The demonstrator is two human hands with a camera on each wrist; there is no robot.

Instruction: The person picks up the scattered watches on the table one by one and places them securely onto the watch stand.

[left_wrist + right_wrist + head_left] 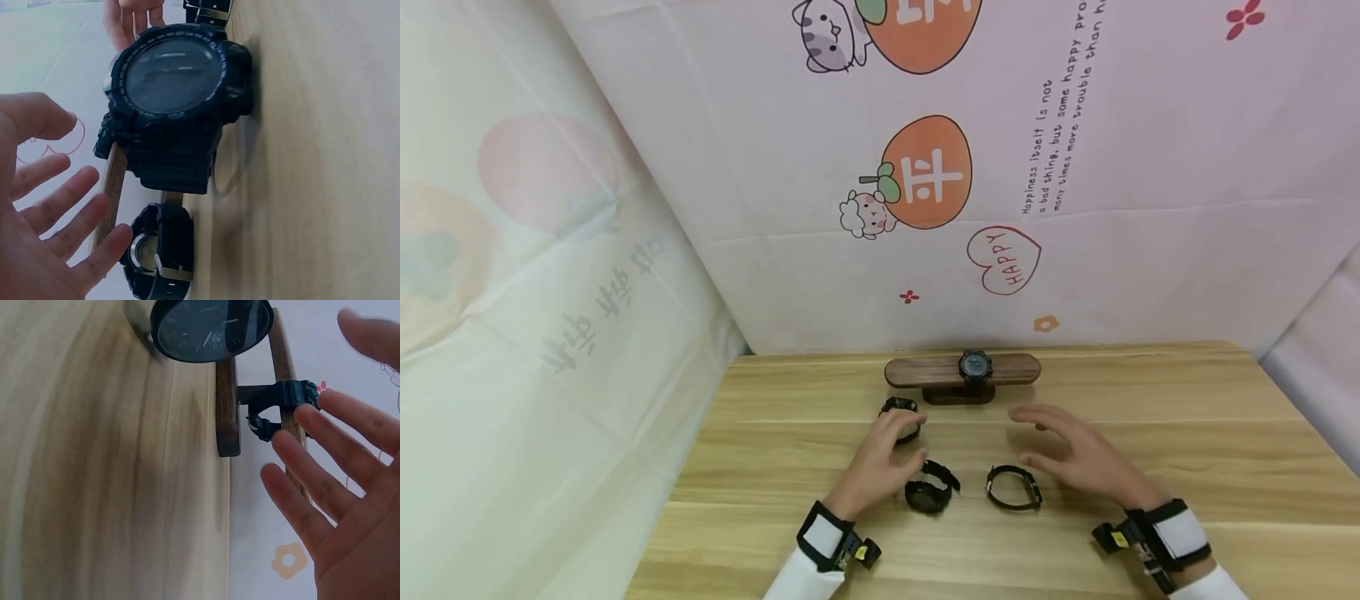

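Note:
In the head view my left hand (878,460) is held over the table, fingers loosely bent and holding nothing. Just right of it lies a chunky black wristwatch (928,497), its large dark face close up in the left wrist view. Partly hidden behind the left fingers stands another black wristwatch (900,405), whose metal back (147,252) faces the left wrist camera. My right hand (1088,457) hovers with thumb and fingers apart, also holding nothing. A slim black wristwatch (1013,505) with its strap looped sits left of the right hand, apart from it.
At the back of the table (760,467) stands a dark wooden watch stand (917,373), a black wristwatch (975,367) strapped round its bar. White printed cloth (790,283) rises behind the table, with more cloth at both sides.

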